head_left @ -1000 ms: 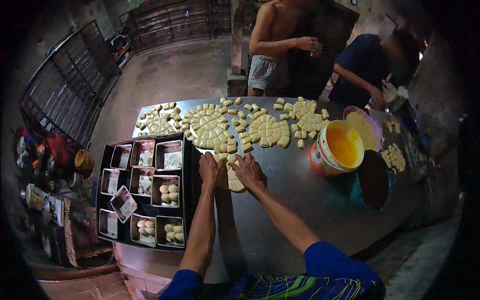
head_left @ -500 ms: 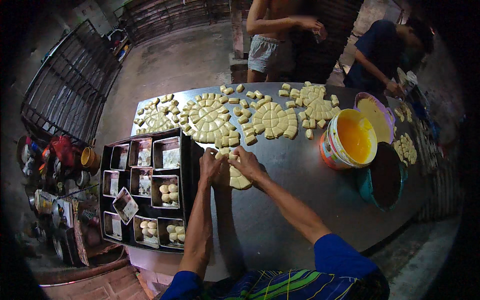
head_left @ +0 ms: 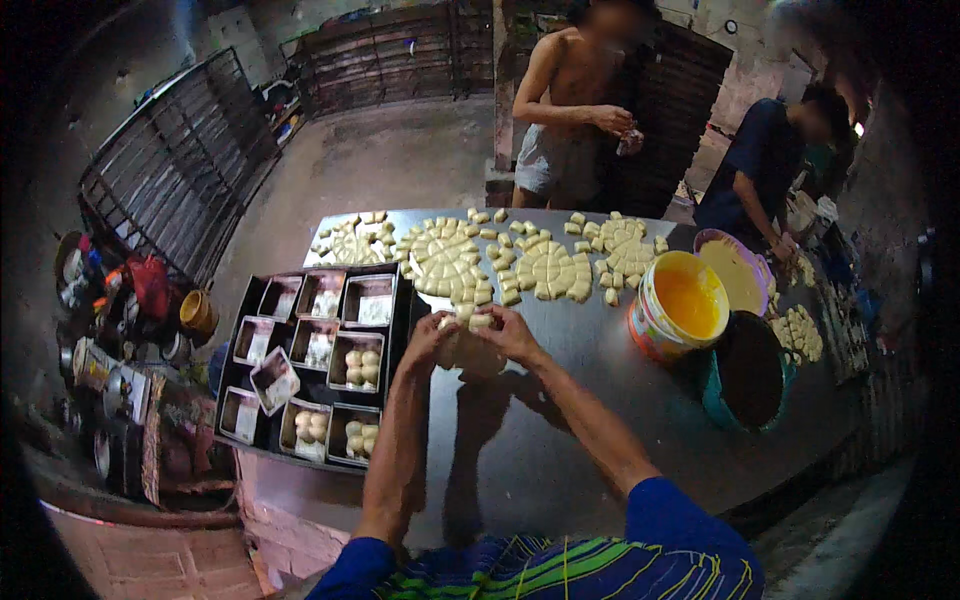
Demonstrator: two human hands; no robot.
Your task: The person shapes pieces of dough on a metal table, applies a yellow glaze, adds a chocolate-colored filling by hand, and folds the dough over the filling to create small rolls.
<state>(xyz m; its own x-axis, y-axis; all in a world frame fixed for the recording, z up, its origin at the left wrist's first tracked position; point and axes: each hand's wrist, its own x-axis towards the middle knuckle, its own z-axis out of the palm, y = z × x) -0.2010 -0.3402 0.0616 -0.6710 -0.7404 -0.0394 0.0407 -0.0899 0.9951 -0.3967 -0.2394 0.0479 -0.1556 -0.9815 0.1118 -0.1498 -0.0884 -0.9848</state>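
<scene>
My left hand (head_left: 430,338) and my right hand (head_left: 508,332) meet over a flat round of pale dough pieces (head_left: 468,350) on the metal table (head_left: 560,420). Both hands pinch small dough pieces at the round's far edge. Just beyond lie more cut dough rounds (head_left: 450,260) and loose pieces (head_left: 555,270) across the far half of the table. A black tray (head_left: 228,372) of small rectangular tins sits at my left; some tins hold dough balls (head_left: 358,368).
A bucket of yellow liquid (head_left: 685,300), a dark bucket (head_left: 750,370) and a purple bowl (head_left: 735,265) stand at the right. Two people stand at the far side of the table. Metal racks (head_left: 170,170) lean at the left; cluttered objects lie on the floor.
My hands have stayed over the dough round, shifting slightly as they work its pieces. The person at the far side has moved a little.
</scene>
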